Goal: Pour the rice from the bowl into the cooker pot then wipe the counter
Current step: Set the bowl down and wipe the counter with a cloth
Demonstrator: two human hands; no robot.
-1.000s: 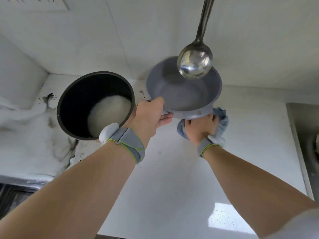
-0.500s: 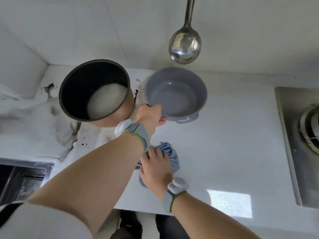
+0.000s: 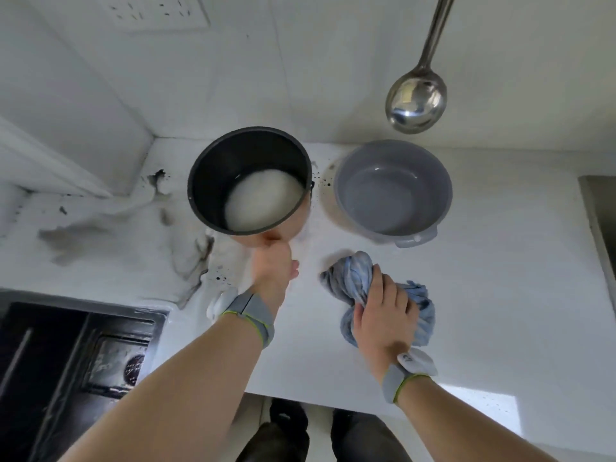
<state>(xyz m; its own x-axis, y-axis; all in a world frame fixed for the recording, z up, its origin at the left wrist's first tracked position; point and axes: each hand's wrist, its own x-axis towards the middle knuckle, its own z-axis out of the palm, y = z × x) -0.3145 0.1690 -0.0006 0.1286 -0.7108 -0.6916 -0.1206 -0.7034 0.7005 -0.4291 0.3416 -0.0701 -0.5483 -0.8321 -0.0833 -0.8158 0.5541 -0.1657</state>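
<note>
The dark cooker pot [image 3: 213, 168] stands at the back of the white counter [image 3: 500, 295], tilted a little toward me, with white rice [image 3: 260, 201] in water inside. My left hand [image 3: 271, 271] grips the pot's near copper-coloured wall, blurred by motion. To the pot's right, the grey bowl [image 3: 393, 191] sits upright with no rice in it and no hand on it. My right hand [image 3: 383, 315] presses down on a bunched blue cloth [image 3: 350, 278] lying on the counter in front of the bowl.
A steel ladle [image 3: 415, 103] hangs on the wall above the bowl. A dark sink [image 3: 66, 361] lies at the lower left, and a stove edge [image 3: 600, 208] at the far right. Dark stains mark the counter left of the pot. The counter's front edge is close to me.
My left hand let go of the grey bowl, which now rests on the counter, and moved to the pot. My right hand with the cloth shifted right, in front of the bowl.
</note>
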